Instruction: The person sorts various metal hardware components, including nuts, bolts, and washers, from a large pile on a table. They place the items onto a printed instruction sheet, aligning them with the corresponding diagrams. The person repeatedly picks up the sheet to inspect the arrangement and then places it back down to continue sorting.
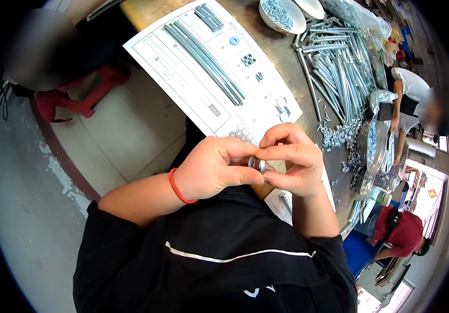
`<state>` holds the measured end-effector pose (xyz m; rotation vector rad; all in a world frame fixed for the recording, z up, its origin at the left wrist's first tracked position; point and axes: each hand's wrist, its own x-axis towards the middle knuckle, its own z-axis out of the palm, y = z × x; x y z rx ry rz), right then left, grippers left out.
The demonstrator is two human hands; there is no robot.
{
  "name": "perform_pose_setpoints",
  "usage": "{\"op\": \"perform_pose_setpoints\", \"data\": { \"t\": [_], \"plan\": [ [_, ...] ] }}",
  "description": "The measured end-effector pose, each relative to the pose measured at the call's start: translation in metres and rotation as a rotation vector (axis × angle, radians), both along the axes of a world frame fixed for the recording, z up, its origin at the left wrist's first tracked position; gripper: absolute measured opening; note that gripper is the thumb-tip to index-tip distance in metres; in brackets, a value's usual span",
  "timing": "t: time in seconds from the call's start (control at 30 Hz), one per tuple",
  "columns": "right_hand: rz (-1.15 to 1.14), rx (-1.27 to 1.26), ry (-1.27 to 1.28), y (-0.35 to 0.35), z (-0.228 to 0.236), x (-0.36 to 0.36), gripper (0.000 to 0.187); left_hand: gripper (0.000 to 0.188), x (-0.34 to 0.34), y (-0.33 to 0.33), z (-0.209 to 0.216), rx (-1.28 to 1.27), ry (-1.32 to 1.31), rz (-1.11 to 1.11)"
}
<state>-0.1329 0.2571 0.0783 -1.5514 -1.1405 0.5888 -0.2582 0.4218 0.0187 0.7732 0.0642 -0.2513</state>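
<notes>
In front of my chest, my left hand (216,164) and my right hand (297,161) meet with fingers pinched around small shiny metal rings (257,165). Both hands touch them; fingertips hide part, so I cannot tell how many there are. A red cord circles my left wrist. Beyond my hands is a large white printed sheet (177,88) bearing long grey rods (203,62), short rods (208,18), a blue washer (234,40), small dark nuts (248,60) and metal rings (283,107). Which of these are real parts and which are pictures is hard to tell.
Right of the sheet lies a big pile of long bolts (339,68), with loose small hardware (339,135) nearby. A bowl of small parts (281,15) stands at the back, a round metal tray (373,146) at right. Two people are at the right; a red stool (96,91) is left.
</notes>
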Motion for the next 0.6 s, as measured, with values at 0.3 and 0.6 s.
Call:
{"op": "perform_pose_setpoints", "data": {
  "t": [0.3, 0.6],
  "plan": [
    [-0.115, -0.488, -0.809, 0.126, -0.048, 0.113, 0.022, 0.039, -0.012, 0.031, -0.014, 0.057, 0.128, 0.054],
    [-0.076, -0.686, -0.771, 0.153, -0.063, 0.136, 0.027, 0.038, -0.011, 0.038, -0.031, 0.053, 0.155, 0.088]
  ]
}}
